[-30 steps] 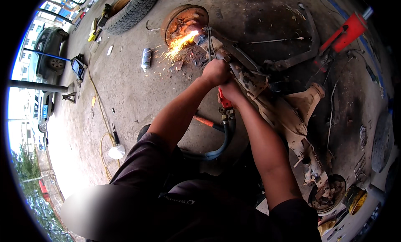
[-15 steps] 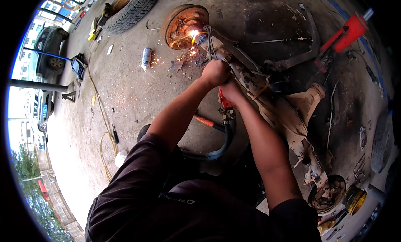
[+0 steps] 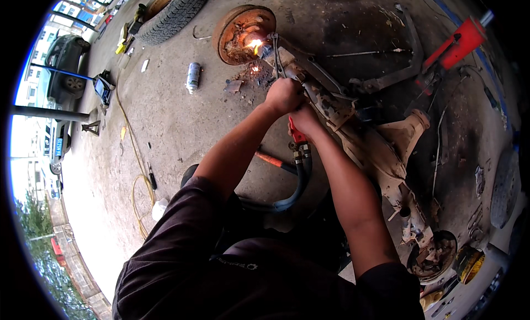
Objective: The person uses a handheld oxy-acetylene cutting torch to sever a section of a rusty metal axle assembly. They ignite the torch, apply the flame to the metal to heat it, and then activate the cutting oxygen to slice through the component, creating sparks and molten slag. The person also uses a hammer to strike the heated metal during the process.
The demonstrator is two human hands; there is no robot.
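Observation:
My left hand [image 3: 285, 95] is closed around the metal tubes of a cutting torch [image 3: 277, 58]. Just behind it my right hand [image 3: 304, 119] grips the torch by its red handle, from which dark hoses [image 3: 302, 171] curve down toward my body. A bright flame [image 3: 255, 46] burns at the torch's far end, against the joint of a rusty brake drum [image 3: 232, 38] and a long vehicle axle [image 3: 381, 152]. That axle lies diagonally on the floor, to the right of my hands. Glowing bits fall below the flame. My hands hide most of the torch's grip.
A spray can [image 3: 193, 77] stands left of the drum, with a large tyre [image 3: 176, 15] behind. A red jack [image 3: 457, 51] is at the far right. A yellow hose [image 3: 128, 124] and a screwdriver [image 3: 152, 178] lie to the left. An orange-handled tool [image 3: 269, 158] rests near my hands.
The sparks that were spread over the floor around the spray can are mostly gone, and fewer glow under the flame. The drum has shifted very slightly left. My hands stay in place.

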